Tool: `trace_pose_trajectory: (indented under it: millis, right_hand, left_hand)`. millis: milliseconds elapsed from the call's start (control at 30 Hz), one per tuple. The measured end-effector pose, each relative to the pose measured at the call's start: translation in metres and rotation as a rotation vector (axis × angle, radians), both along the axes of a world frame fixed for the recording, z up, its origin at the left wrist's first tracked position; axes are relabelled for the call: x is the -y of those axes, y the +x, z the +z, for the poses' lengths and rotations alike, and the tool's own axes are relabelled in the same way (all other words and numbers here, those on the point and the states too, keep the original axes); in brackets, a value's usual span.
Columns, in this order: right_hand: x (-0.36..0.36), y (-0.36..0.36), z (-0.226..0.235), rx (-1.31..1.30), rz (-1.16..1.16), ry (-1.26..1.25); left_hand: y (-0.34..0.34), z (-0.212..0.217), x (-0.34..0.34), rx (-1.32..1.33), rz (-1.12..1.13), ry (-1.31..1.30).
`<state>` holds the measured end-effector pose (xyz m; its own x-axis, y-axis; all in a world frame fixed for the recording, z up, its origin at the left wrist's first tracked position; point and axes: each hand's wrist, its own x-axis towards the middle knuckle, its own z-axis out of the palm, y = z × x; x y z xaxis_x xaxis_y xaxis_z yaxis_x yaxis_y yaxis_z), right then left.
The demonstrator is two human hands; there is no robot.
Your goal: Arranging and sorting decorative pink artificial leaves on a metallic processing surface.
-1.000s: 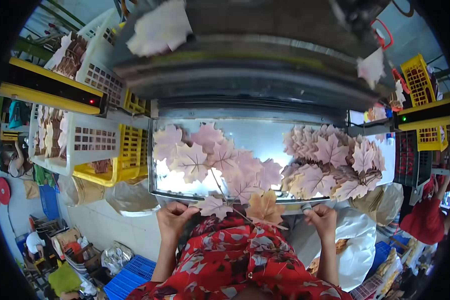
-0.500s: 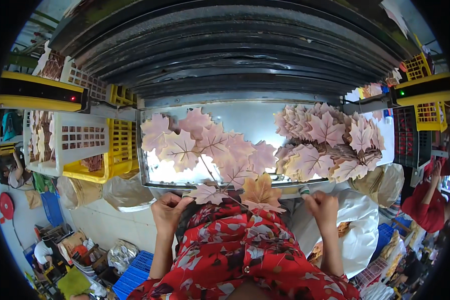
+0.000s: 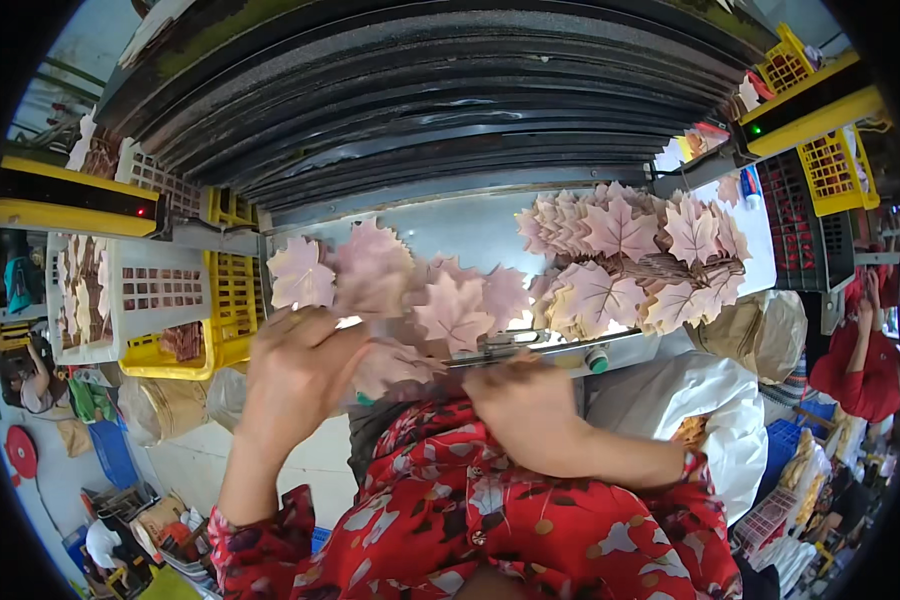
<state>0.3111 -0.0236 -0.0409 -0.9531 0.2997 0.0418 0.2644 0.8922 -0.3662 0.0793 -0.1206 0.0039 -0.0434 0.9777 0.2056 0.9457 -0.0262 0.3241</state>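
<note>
Fingers of left hand (image 3: 295, 375) curl around a pink leaf spray (image 3: 400, 295) at the metal tray's (image 3: 470, 225) near edge. Right hand (image 3: 530, 405) covers its stem; grip indeterminate. Leaf pile (image 3: 635, 255) on tray's right; yellow crate (image 3: 225, 300) left.

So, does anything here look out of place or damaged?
Nothing stands out. The left hand holds a branch of pale pink leaves over the metal table; the right hand rests at the table edge. A second leaf bunch lies heaped, not spilled.
</note>
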Motion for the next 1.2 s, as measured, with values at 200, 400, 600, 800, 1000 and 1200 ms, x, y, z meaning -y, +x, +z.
trace_pose_trajectory:
  millis: [200, 400, 600, 800, 1000, 1200]
  right_hand:
    - [-0.016, 0.034, 0.034, -0.245, -0.296, 0.011]
    - [-0.009, -0.013, 0.022, -0.138, -0.214, -0.106]
    - [-0.015, -0.007, 0.016, -0.187, -0.103, -0.085]
    - [-0.063, 0.082, 0.095, -0.174, -0.299, 0.16]
    - [-0.103, 0.139, 0.122, -0.09, -0.692, 0.631]
    - [-0.142, 0.175, 0.093, -0.128, -0.694, 0.472]
  left_hand:
    - [0.005, 0.036, 0.011, 0.059, 0.196, -0.074]
    - [0.015, 0.045, -0.027, 0.066, 0.055, -0.145]
    - [0.01, 0.071, -0.029, -0.029, 0.101, -0.209]
    - [0.025, 0.085, -0.042, 0.039, 0.116, -0.125]
    - [0.097, 0.056, -0.1, 0.304, -0.282, 0.094]
    - [0.14, -0.011, -0.137, 0.363, -0.229, 0.254]
